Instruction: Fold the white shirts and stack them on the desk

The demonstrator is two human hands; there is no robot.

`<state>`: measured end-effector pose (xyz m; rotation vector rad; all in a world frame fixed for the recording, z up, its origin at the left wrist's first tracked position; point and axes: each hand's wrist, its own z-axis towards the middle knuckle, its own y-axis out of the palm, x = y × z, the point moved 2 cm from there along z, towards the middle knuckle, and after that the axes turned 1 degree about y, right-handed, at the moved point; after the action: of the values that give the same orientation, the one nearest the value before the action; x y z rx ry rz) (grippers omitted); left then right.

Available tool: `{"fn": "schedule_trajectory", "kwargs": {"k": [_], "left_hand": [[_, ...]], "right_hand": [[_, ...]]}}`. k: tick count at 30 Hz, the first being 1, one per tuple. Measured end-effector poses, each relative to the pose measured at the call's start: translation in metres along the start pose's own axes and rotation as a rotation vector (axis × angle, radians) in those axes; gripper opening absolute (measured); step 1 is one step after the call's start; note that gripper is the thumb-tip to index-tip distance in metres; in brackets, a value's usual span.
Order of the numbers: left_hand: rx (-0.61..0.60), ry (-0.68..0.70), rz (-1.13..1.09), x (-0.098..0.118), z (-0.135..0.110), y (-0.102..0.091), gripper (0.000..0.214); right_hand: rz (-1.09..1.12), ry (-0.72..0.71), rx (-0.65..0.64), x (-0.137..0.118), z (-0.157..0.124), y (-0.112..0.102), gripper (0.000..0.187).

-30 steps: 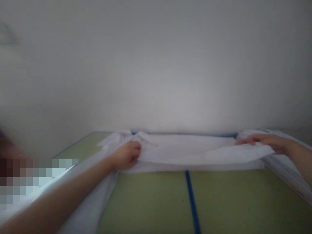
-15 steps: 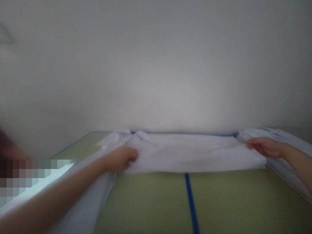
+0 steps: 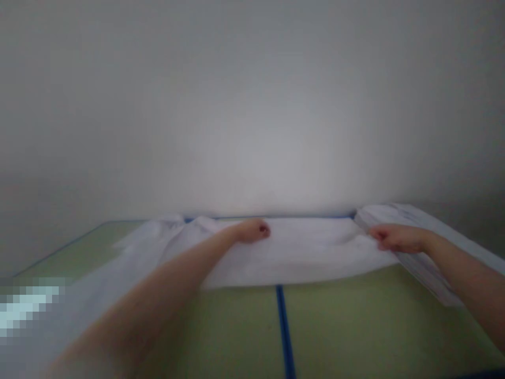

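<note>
A long white cloth (image 3: 300, 258) lies across the far part of a green surface with blue lines (image 3: 335, 321). My right hand (image 3: 396, 238) pinches the cloth near its right end, where the front edge rises toward the fingers. Over the cloth's middle, my left hand (image 3: 254, 230) is closed with its fingers curled; whether any fabric is in it I cannot make out. More white fabric (image 3: 153, 239) lies bunched and creased to the left, passing under my left forearm.
A stack of folded white fabric (image 3: 418, 221) lies at the right, close to my right hand. Behind the surface rises a plain grey wall (image 3: 252, 105). A blue strip (image 3: 284, 331) runs down the surface's middle. The lower left corner is pixelated.
My left hand has moved right along the cloth, from its bunched left part to the middle. The right end of the cloth's front edge is raised. The view has shifted slightly.
</note>
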<state>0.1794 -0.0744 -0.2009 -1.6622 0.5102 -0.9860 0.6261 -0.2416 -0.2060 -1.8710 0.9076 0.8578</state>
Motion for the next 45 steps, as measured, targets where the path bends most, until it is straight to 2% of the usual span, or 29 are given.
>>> {"fn": "schedule_trajectory", "kwargs": {"k": [2, 5, 8, 12, 16, 19, 21, 23, 24, 26, 28, 29, 31, 33, 37, 40, 45], "left_hand": [[0.007, 0.011, -0.016, -0.007, 0.002, 0.0, 0.028], [0.126, 0.006, -0.059, -0.019, -0.002, -0.009, 0.03], [0.206, -0.086, -0.032, -0.028, -0.005, -0.012, 0.032], [0.154, -0.173, 0.118, -0.027, -0.003, -0.006, 0.032], [0.214, -0.193, 0.302, -0.002, -0.008, -0.007, 0.031], [0.258, -0.017, 0.411, 0.033, -0.022, -0.001, 0.042], [0.188, 0.106, 0.413, 0.056, -0.033, 0.013, 0.054], [0.092, 0.149, 0.385, 0.069, -0.043, 0.031, 0.064], [0.053, 0.142, 0.369, 0.072, -0.046, 0.039, 0.067], [0.009, 0.109, 0.336, 0.073, -0.048, 0.052, 0.07], [-0.01, 0.098, 0.304, 0.069, -0.048, 0.058, 0.073], [-0.016, 0.105, 0.29, 0.066, -0.048, 0.059, 0.075], [-0.019, 0.123, 0.269, 0.061, -0.049, 0.057, 0.079], [-0.013, 0.123, 0.262, 0.055, -0.053, 0.054, 0.081], [-0.014, 0.097, 0.265, 0.042, -0.07, 0.046, 0.084], [-0.019, 0.075, 0.266, 0.03, -0.087, 0.041, 0.085], [-0.013, -0.07, 0.266, 0.007, -0.115, 0.033, 0.087]], "right_hand": [[0.005, -0.017, 0.024, -0.003, -0.005, -0.004, 0.043], [0.045, -0.067, 0.094, -0.008, -0.008, -0.009, 0.045], [0.079, -0.092, 0.179, -0.007, 0.0, -0.007, 0.044], [-0.105, -0.028, 0.313, 0.008, 0.024, 0.004, 0.035], [-0.401, 0.04, 0.399, 0.025, 0.039, 0.006, 0.028], [-0.636, 0.095, 0.44, 0.027, 0.041, -0.002, 0.024], [-0.818, 0.136, 0.514, 0.019, 0.041, -0.001, 0.019], [-0.964, 0.08, 0.625, 0.001, 0.04, 0.012, 0.017], [-1.007, -0.004, 0.678, -0.01, 0.04, 0.024, 0.02], [-1.021, -0.246, 0.702, -0.028, 0.042, 0.058, 0.029], [-1.005, -0.46, 0.607, -0.034, 0.047, 0.093, 0.041], [-1.008, -0.502, 0.548, -0.031, 0.05, 0.107, 0.049], [-1.009, -0.479, 0.48, -0.015, 0.057, 0.121, 0.061], [-1.003, -0.389, 0.47, 0.006, 0.063, 0.118, 0.07], [-0.997, -0.241, 0.489, 0.039, 0.064, 0.088, 0.078], [-0.977, -0.177, 0.505, 0.049, 0.059, 0.072, 0.08], [-0.985, -0.136, 0.492, 0.057, 0.058, 0.068, 0.081]]}}
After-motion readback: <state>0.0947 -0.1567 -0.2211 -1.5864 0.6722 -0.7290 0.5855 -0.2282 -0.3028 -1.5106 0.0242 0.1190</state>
